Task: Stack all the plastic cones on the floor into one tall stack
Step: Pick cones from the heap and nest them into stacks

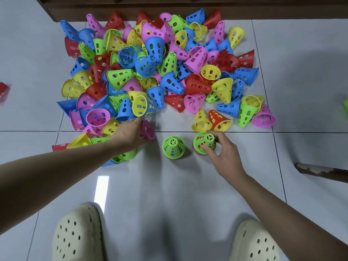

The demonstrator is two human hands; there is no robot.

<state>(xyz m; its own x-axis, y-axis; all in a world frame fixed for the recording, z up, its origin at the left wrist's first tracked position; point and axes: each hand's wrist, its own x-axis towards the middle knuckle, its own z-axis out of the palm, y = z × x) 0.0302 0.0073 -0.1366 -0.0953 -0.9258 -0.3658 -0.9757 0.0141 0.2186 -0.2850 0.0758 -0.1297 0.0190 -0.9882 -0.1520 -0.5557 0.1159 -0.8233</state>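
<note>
A big heap of perforated plastic cones [150, 72], in blue, pink, yellow, green and red, lies on the pale tiled floor [169, 185], spreading away from the person toward a dark wooden base [188, 8] at the far wall. Taking that heap as the landmark: at its near edge, a short stack [204, 144] stands upright on the floor, topped by a green cone with rims of other colours showing beneath it. The right hand [224, 153] pinches this top green cone, thumb on the near side and fingers over the far side of its tip. Just beside the stack, toward the left hand, a single green cone [173, 147] stands upright on its own, touching neither. The left hand [130, 133] reaches into the heap's near-left fringe and holds a pink cone [147, 129] lying on its side with the open mouth facing right; the fingers seem to be curled round it, though the blur there makes the grip hard to read. A yellow cone [201, 122] and a red cone [219, 120] stand at the heap's near edge, just beyond the stack. Two cream perforated clogs [77, 236] are nearest the camera, well apart from the heap.
</note>
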